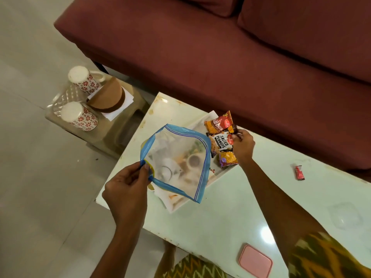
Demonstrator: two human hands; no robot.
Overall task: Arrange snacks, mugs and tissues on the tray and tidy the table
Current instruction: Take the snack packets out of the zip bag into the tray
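Head view: clear blue-edged bag (pixel 176 157) and snack packets (pixel 220 141) held over the tray (pixel 178 204).
My left grip (pixel 128 185) pinches the bag's corner, thumb and fingers closed; my right grip (pixel 242 146) curls round the packets, just beside the bag.

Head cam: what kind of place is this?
Probably a home living room: a maroon sofa, a low glass-topped table in front of it, patterned mugs on a stool beside. The right hand holds snack packets, left hand pinches a zip bag.
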